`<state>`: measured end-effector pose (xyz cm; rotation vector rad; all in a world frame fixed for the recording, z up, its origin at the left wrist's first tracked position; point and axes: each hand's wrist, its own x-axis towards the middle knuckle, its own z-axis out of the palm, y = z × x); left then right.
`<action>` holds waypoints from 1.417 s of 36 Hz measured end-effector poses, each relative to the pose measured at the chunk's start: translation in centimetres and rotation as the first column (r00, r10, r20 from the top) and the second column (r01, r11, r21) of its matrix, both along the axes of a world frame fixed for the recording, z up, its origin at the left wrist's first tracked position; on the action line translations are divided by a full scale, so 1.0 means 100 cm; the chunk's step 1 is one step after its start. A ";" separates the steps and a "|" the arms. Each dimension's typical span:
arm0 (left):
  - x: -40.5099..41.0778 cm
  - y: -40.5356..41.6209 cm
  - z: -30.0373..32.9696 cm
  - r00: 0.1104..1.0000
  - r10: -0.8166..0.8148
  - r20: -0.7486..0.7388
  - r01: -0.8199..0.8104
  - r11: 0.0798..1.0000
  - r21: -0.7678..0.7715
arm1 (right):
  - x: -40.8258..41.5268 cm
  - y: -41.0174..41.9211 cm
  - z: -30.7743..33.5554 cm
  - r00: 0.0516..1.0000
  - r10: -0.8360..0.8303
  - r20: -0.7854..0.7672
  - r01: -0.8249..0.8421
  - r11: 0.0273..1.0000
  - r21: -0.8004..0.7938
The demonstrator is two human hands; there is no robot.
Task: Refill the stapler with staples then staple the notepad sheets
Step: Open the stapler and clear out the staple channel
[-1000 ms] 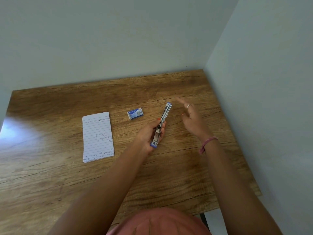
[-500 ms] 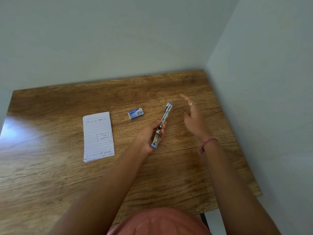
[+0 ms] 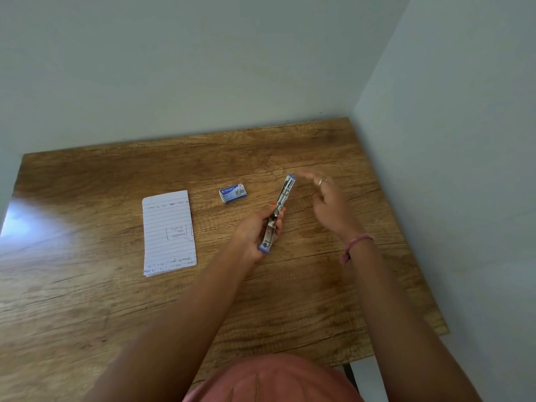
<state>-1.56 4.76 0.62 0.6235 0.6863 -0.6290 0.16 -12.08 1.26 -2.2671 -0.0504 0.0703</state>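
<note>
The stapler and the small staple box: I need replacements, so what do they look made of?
The opened silver and blue stapler, in the left hand's grip, looks like bright bare metal along its channel, with glints, and blue ends that are probably plastic. The small blue and white staple box looks like printed cardboard, with flat matte faces and folded edges.
</note>
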 end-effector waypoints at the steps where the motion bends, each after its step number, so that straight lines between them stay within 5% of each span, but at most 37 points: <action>1: 0.000 0.000 0.000 1.000 0.000 -0.001 0.000 1.000 -0.003 | 0.000 -0.001 -0.001 1.000 0.024 0.007 -0.024 1.000 -0.011; 14: 0.001 -0.001 0.000 1.000 -0.003 -0.004 0.003 1.000 0.009 | 0.000 0.000 -0.004 0.997 -0.065 -0.044 0.068 0.995 0.073; 19: 0.001 -0.001 0.000 1.000 -0.006 -0.001 0.006 1.000 0.018 | -0.003 -0.001 -0.003 0.997 0.071 -0.005 -0.071 0.997 -0.007; 23: 0.001 -0.001 0.000 1.000 -0.005 -0.005 0.005 1.000 0.020 | -0.002 0.001 -0.003 0.999 -0.017 -0.039 0.019 0.998 0.056; 51: 0.001 -0.002 -0.001 1.000 -0.008 0.008 0.008 0.999 0.036 | -0.006 0.006 -0.002 0.995 0.051 -0.086 -0.053 0.998 -0.018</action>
